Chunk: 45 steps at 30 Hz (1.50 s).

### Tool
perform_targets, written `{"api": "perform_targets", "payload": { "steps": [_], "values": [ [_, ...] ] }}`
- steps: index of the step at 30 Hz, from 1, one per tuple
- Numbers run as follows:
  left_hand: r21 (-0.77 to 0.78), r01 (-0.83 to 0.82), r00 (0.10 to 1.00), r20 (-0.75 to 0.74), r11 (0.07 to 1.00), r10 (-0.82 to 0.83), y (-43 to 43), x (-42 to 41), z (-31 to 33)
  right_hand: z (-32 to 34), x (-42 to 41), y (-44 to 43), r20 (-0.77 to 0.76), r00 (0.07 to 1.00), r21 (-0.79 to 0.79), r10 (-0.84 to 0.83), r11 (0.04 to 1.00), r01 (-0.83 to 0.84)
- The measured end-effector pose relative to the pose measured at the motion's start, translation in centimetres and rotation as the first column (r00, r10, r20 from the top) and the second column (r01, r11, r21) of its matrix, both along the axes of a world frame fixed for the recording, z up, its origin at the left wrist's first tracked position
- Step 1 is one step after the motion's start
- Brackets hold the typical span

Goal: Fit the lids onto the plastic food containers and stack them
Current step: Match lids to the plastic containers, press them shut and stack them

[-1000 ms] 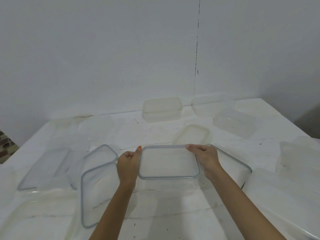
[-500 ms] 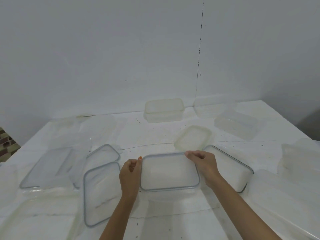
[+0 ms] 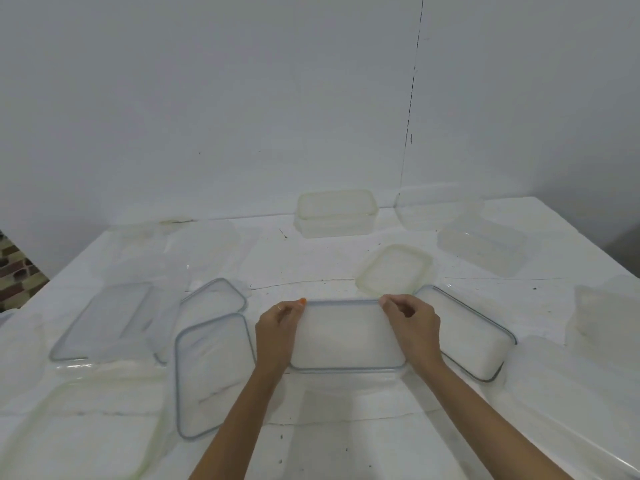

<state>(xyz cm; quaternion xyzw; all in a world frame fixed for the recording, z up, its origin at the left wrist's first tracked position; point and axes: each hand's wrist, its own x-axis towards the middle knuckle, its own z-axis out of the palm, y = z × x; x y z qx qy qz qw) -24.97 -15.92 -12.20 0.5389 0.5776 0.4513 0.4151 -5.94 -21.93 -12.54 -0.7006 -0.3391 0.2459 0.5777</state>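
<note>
The left hand (image 3: 277,330) and right hand (image 3: 414,323), fingers curled, grip the left and right edges of the grey-rimmed lid (image 3: 346,336), which lies flat at the near centre of the white table (image 3: 311,265), just right of a loose lid (image 3: 211,375).

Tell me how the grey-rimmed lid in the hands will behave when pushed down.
The grey-rimmed lid looks thin and clear, so probably light, with a middle that flexes. Its rim likely keeps the edges stiff. Smooth plastic may slip; the left hand and right hand grip its ends.
</note>
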Motion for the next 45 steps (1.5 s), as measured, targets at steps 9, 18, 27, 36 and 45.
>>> {"api": "perform_targets", "payload": {
  "steps": [9,18,27,36,45],
  "values": [
    [0.150,0.715,0.631,-0.559,0.683,-0.538,-2.9,-3.6,0.3,1.2,1.1,-3.9,0.555,0.574,-0.192,0.602,0.764,-0.616],
    [0.284,0.713,0.645,-0.626,0.641,-0.439,-2.3,-3.7,-1.6,-1.0,1.2,-4.1,0.714,0.433,-0.213,0.550,0.760,-0.614],
    [0.301,0.710,0.662,-0.594,0.637,-0.457,-2.2,-3.7,-2.0,-2.4,0.5,-3.7,0.852,0.378,-0.099,0.363,0.819,-0.565],
    [0.332,0.655,0.706,-0.590,0.679,-0.392,-2.9,-3.3,-2.4,-2.4,1.5,-2.8,0.858,0.297,-0.180,0.420,0.786,-0.591],
    [0.390,0.502,0.642,-0.766,0.772,-0.031,-7.7,-1.8,-1.6,0.9,3.6,1.7,0.750,0.089,-0.434,0.655,0.590,-0.680]
  ]
}}
